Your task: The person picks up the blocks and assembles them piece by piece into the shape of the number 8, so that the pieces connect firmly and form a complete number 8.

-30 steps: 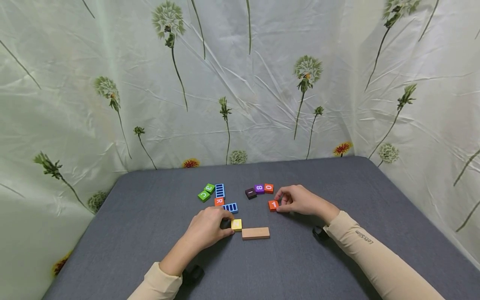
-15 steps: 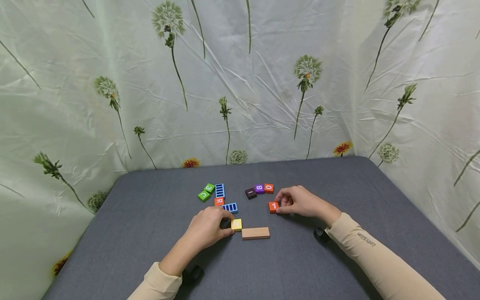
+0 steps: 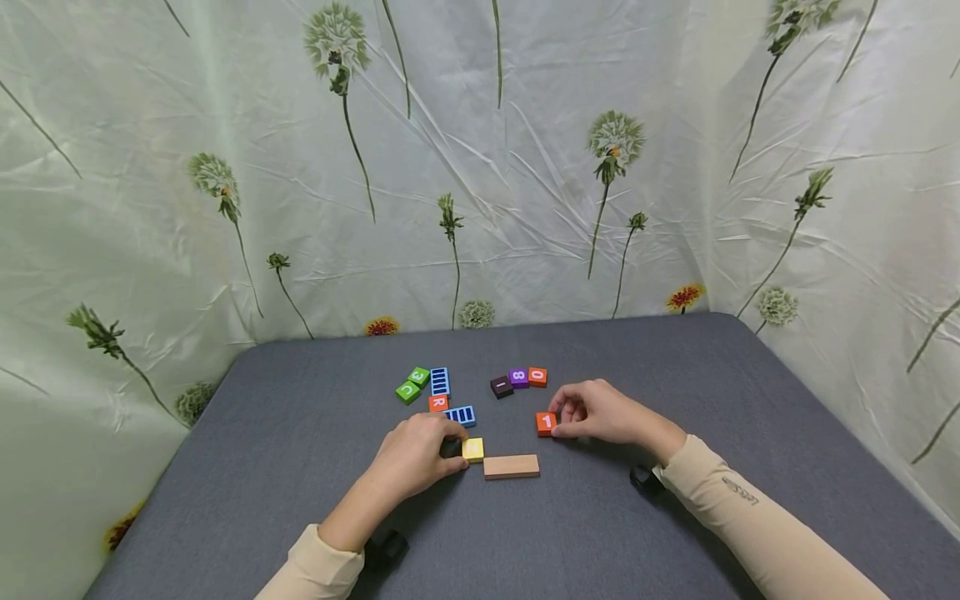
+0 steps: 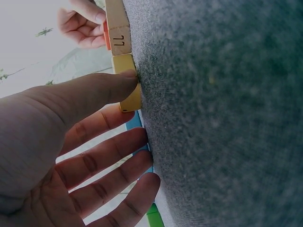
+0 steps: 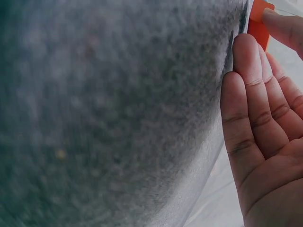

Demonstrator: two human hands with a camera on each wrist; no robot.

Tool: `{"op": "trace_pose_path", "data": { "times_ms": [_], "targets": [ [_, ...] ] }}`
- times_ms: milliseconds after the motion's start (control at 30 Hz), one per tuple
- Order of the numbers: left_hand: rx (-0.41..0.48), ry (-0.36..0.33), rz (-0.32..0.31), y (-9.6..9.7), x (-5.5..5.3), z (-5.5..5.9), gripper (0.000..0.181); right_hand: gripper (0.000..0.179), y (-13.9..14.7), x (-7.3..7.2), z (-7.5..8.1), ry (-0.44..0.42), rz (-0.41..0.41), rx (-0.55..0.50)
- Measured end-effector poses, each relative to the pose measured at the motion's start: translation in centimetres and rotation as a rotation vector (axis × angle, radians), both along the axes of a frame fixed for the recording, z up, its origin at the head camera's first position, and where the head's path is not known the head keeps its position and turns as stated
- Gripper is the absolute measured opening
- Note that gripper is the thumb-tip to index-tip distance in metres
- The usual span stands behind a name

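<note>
My left hand (image 3: 418, 450) pinches a yellow block (image 3: 473, 450) between thumb and index finger on the table, its other fingers spread in the left wrist view. A plain wooden block (image 3: 512, 467) lies against the yellow block's right side. To the upper right, my right hand (image 3: 603, 412) holds a small orange-red block (image 3: 546, 424) with a white 1 on it, by thumb and fingers. In the right wrist view only part of this orange block (image 5: 259, 28) shows past the thumb. The gap between it and the table is too small to judge.
Behind my left hand lie two green blocks (image 3: 408, 392), an orange R block (image 3: 438, 403) and two blue barred blocks (image 3: 439, 382). Further back are a dark block (image 3: 502, 387), a purple 8 block (image 3: 519, 378) and an orange 0 block (image 3: 537, 377). Flowered fabric hangs behind the grey table (image 3: 300, 433).
My right hand has brought the orange 1 block a little nearer to me, toward the wooden block. The left hand and the yellow block have stayed in place.
</note>
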State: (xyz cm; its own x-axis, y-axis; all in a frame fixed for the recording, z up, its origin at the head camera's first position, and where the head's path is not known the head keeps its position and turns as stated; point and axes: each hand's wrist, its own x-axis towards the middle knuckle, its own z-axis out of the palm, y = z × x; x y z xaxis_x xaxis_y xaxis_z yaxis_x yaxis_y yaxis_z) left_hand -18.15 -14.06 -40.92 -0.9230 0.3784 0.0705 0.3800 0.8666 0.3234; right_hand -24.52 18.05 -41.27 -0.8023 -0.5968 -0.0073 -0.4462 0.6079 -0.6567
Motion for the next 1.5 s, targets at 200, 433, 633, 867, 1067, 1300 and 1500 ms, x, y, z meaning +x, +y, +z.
{"op": "trace_pose_path", "data": {
  "times_ms": [200,433,633,867,1067,1300,1500],
  "targets": [
    [-0.002,-0.005,0.002,0.0,0.0,0.1,0.026,0.024,-0.2,0.4,0.0,-0.012,0.029,-0.017],
    [-0.004,-0.017,0.007,0.1,0.0,0.1,0.026,0.023,-0.4,0.8,0.0,-0.013,0.046,-0.023],
    [0.001,-0.008,-0.003,0.0,0.0,0.0,0.025,0.023,-0.5,1.0,-0.1,-0.011,0.051,-0.019],
    [0.011,0.007,-0.011,-0.1,0.0,0.0,0.024,0.023,-0.6,1.3,-0.2,-0.027,0.059,-0.018],
    [0.008,0.008,-0.013,-0.1,-0.1,0.0,0.025,0.022,-0.6,1.5,-0.3,-0.030,0.060,-0.005],
    [0.005,0.003,-0.011,-0.1,-0.1,-0.1,0.025,0.022,-0.6,1.7,-0.3,-0.034,0.068,-0.002],
    [0.004,-0.004,-0.007,-0.1,-0.1,0.0,0.025,0.022,-0.6,1.8,-0.3,-0.031,0.074,0.001]
  ]
}}
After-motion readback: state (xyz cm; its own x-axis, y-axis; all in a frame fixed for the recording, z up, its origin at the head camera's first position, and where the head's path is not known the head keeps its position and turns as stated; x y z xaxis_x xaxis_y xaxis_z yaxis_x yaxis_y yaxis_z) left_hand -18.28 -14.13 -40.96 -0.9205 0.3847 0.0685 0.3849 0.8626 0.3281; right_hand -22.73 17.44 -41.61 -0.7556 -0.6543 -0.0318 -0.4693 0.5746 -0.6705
